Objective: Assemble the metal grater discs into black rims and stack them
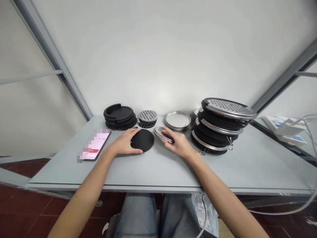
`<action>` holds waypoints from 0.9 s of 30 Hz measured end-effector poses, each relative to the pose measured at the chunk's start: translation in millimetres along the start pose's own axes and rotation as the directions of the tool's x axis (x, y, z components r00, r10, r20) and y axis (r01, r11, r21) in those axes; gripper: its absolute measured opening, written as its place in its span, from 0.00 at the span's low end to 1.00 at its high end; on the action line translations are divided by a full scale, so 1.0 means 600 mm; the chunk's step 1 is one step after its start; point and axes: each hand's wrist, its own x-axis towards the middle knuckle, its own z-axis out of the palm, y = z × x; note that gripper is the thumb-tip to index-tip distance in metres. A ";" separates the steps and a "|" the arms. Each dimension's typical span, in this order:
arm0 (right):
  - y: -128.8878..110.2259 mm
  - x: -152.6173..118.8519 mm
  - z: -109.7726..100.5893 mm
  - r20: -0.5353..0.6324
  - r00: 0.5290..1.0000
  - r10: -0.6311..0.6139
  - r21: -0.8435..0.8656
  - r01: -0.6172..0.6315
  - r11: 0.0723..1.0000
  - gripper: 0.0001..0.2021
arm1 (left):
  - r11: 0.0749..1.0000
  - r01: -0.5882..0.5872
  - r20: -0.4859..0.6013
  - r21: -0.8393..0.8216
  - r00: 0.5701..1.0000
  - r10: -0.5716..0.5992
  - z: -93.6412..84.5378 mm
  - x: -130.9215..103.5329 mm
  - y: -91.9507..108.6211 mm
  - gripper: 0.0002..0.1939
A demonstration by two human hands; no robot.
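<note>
My left hand (124,142) is curled round the left edge of a black round disc (145,140), thumb at the near side and fingers at the far side. The disc lies flat or nearly flat at the table's middle. To its right, my right hand (180,144) grips a small stack of perforated metal discs (159,131), which looks slightly tilted. How my right fingertips sit on it is partly hidden. Just behind the hands are patterned metal discs (148,116) in a low pile and plain round metal lids (177,119) in another.
Black recessed round holders (119,113) are stacked at the back left. A phone (97,145) lies left of my hand. A tall stack of black and metal rounds (220,127) with wire clips leans at the right. White adapters (289,127) and a cable (310,132) sit far right.
</note>
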 end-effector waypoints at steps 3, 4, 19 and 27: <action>-0.003 0.001 0.008 0.036 0.997 -0.061 -0.013 0.062 0.998 0.21 | 0.996 -0.072 -0.040 -0.049 0.997 0.070 0.022 0.010 0.016 0.59; -0.004 0.001 0.011 0.070 0.994 -0.086 -0.010 0.087 0.996 0.19 | 0.993 -0.100 -0.039 -0.062 0.994 0.098 0.028 0.014 0.019 0.61; -0.017 0.009 0.023 0.265 0.927 -0.267 0.067 0.258 0.964 0.16 | 0.980 -0.179 -0.042 -0.092 0.984 0.176 0.047 0.027 0.014 0.48; 0.004 0.007 0.016 0.073 0.996 -0.048 0.013 0.047 0.999 0.15 | 0.978 -0.184 -0.044 -0.099 0.983 0.180 0.045 0.024 0.014 0.47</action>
